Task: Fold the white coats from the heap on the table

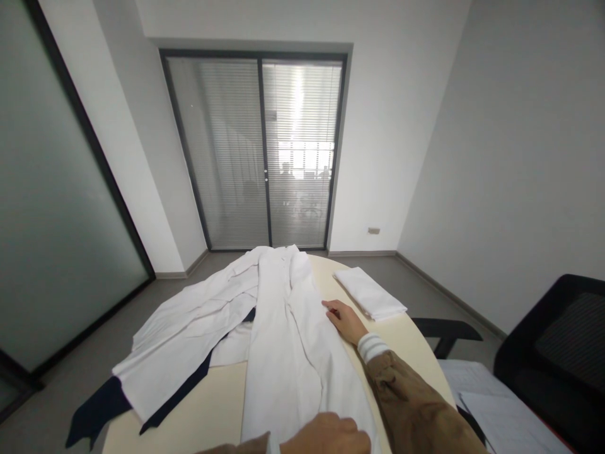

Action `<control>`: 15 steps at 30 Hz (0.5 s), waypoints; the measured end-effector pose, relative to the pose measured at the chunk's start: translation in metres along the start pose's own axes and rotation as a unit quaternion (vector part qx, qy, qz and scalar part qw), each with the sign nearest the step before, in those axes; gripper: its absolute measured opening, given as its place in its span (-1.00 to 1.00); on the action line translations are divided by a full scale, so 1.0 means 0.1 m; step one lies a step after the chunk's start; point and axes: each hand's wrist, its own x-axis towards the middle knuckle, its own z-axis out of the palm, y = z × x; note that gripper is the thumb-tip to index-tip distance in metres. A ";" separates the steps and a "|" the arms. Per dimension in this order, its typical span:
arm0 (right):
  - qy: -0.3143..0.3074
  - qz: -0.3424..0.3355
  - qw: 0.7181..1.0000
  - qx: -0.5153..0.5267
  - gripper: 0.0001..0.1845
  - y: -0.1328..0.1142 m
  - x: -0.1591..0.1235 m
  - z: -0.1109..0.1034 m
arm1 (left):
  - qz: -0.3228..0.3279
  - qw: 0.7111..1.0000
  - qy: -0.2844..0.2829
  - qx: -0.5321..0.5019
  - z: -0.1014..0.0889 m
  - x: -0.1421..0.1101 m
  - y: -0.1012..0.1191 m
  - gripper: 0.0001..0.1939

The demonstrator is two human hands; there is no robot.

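A long white coat (278,328) lies spread lengthwise over a round cream table (222,391), with its sleeve part (189,321) fanned out to the left. At the near end, my left hand (326,434) is closed with curled knuckles on the coat's lower part; its fingertips are hidden. My right hand (347,321) is at the coat's right edge about halfway up, its fingers bent and pinched at the fabric. Dark navy cloth (186,391) shows from under the sleeve and hangs past the table's left side.
A folded white cloth (371,293) lies on the table's right side. Beyond it stands a black office chair (558,353), with papers (501,403) beside it. A glass door with blinds (255,151) is ahead, and a frosted glass panel (61,189) is at left.
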 end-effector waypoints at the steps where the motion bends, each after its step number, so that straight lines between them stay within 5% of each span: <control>1: 0.000 -0.001 1.000 0.001 -0.61 0.00 0.00 0.00 | -0.011 1.000 0.014 0.008 0.02 0.04 0.02 -0.72; 10: -0.006 0.000 1.000 -0.008 -0.59 0.02 0.00 0.01 | -0.095 0.995 -0.008 0.035 0.06 0.34 0.22 -0.69; 15: -0.004 -0.004 1.000 -0.012 -0.59 0.02 0.00 0.00 | -0.021 0.998 0.005 0.057 0.01 0.34 0.29 -0.81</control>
